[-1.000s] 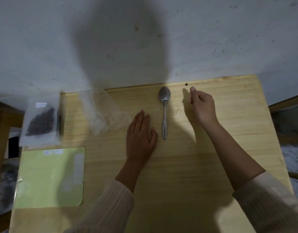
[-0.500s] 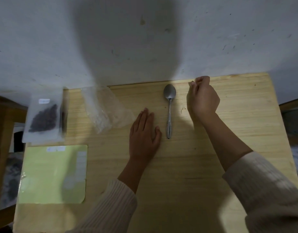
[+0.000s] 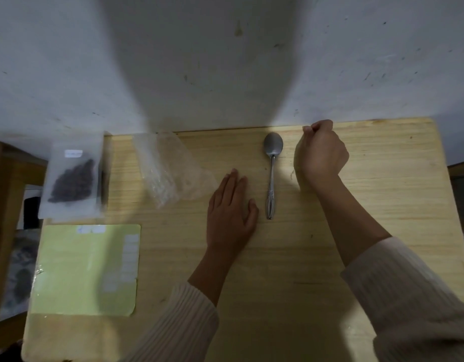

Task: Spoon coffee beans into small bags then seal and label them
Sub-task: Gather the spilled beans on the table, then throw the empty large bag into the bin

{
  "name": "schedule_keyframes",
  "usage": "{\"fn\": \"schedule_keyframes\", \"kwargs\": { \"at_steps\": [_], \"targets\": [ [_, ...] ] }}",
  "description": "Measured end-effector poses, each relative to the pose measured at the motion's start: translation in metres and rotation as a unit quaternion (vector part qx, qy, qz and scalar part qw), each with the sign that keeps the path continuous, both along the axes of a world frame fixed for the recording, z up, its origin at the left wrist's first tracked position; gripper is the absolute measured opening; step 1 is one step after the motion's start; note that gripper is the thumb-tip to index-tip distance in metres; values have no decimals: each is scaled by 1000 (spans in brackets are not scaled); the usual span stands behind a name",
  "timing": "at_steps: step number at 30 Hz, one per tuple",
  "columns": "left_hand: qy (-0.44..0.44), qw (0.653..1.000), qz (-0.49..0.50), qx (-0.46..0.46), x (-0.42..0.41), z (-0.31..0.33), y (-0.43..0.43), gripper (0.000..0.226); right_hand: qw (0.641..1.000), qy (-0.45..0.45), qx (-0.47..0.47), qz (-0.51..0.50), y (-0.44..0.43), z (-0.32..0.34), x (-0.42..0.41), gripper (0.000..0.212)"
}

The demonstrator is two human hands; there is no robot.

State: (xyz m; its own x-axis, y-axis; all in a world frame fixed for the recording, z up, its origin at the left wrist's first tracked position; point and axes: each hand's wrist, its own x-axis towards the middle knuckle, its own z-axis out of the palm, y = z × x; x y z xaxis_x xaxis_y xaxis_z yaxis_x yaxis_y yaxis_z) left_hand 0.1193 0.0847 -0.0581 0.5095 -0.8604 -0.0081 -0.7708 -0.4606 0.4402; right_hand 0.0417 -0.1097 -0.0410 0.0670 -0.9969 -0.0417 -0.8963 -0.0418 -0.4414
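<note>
In the head view, a metal spoon lies on the wooden table, bowl toward the wall and handle toward the person.

The left hand rests palm down on the wood just left of the spoon's handle. Its fingers are straight and together, it grasps nothing, and its thumb is close to the handle end without touching it.

The right hand sits just right of the spoon's bowl, at the table's far edge. Its fingers are curled in and the thumb tip meets a fingertip; whether anything is pinched there cannot be told.

Crumpled clear bags lie left of the spoon, beyond the left hand's fingertips. Farther left, a sealed bag of coffee beans with a small white label overhangs the table's left edge. A pale green pouch lies flat nearer the person than that bag, well left of the spoon.
</note>
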Motion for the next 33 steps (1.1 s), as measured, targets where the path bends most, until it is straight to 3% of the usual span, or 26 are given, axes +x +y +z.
{"fn": "schedule_keyframes", "kwargs": {
  "at_steps": [9, 14, 21, 27, 30, 33],
  "targets": [
    [-17, 1000, 5, -26, 0, 1, 0, 53, 998, -41, 17, 42, 32, 8, -26, 31],
    [15, 999, -11, -41, 1, 2, 3, 49, 996, -39, 39, 69, 67, 29, -52, 26],
    [138, 971, -38, -194, -8, 40, 28, 27, 997, -73, 30, 20, 103, 47, -75, 28],
    [80, 939, 25, -333, 34, 79, 54, 24, 995, -93, 29, -19, 137, 58, -71, 26],
    [76, 940, 100, -317, 70, 89, 57, 35, 993, -105, 35, -40, 152, 66, -60, 26],
    [153, 945, 154, -245, 101, 85, 54, 63, 992, -110, 37, -48, 162, 72, -50, 26]
  ]
}}
